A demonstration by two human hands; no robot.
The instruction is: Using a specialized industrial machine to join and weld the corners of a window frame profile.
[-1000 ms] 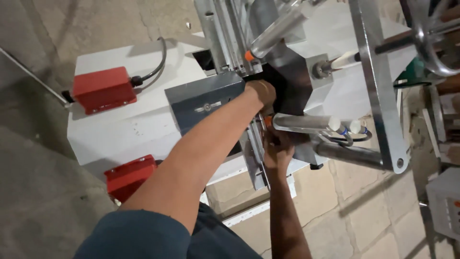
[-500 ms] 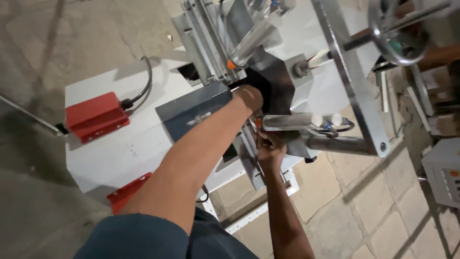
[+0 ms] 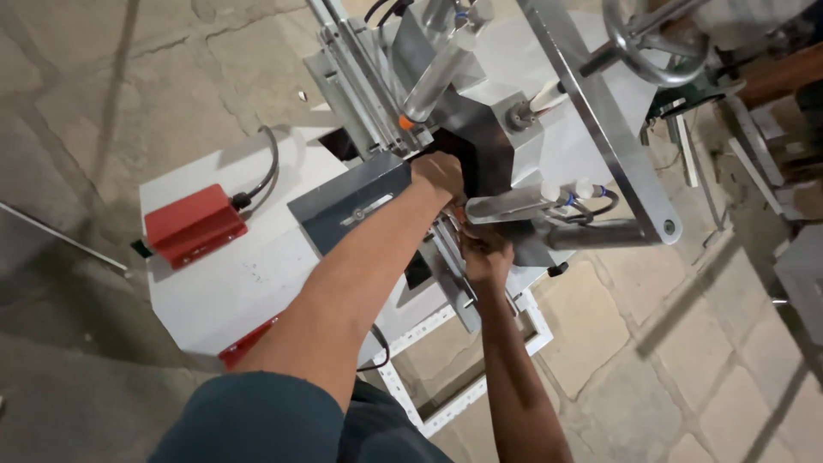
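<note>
A white machine [image 3: 257, 283] stands on a stone floor, with a grey plate [image 3: 347, 206], a black housing [image 3: 480, 141] and silver cylinders [image 3: 514, 204]. My left hand [image 3: 439, 174] reaches in over the grey plate and presses against the black housing, its fingers hidden. Just below it, my right hand [image 3: 487, 255] is closed around a long metal profile [image 3: 454, 283] that runs under the horizontal cylinder. The two hands are close together, almost touching.
Two red boxes [image 3: 195, 225] sit on the machine's left side, one with a black cable. A slanted metal bar [image 3: 600, 120] and a handwheel [image 3: 656, 43] are at the upper right. A white frame [image 3: 463, 390] lies on the floor below.
The view has shifted slightly, so the machine sits lower and further left in the picture. Both hands stay at the same spot on the machine.
</note>
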